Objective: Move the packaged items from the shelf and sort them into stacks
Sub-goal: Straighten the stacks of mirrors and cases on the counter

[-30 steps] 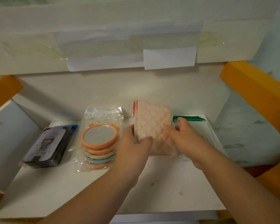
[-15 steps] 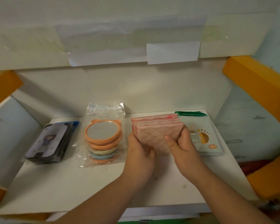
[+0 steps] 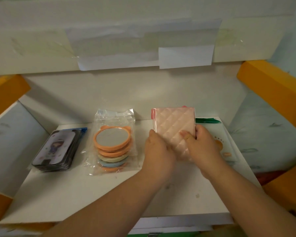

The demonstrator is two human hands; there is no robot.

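Observation:
A bundle of pink quilted packaged items [image 3: 173, 125] stands tilted upright over the white shelf [image 3: 96, 194], right of centre. My left hand [image 3: 158, 152] grips its left lower edge and my right hand [image 3: 201, 146] grips its right side, thumb across the front. A stack of round coloured mirrors in clear bags [image 3: 114, 146] lies left of the bundle. At the far left lies a stack of dark rectangular packaged items [image 3: 56, 149]. A flat white package with orange print and a green strip [image 3: 224, 144] lies under my right hand, partly hidden.
Orange frame bars run at the right [image 3: 272, 93] and at the left [image 3: 5, 94]. A white wall with taped paper sheets [image 3: 184, 57] closes the back. A pale patterned surface [image 3: 266, 139] lies right of the shelf.
The pink bundle lay flat and fanned on the shelf half a second ago; both hands have now tipped it upright and squared it together. The other stacks have not moved.

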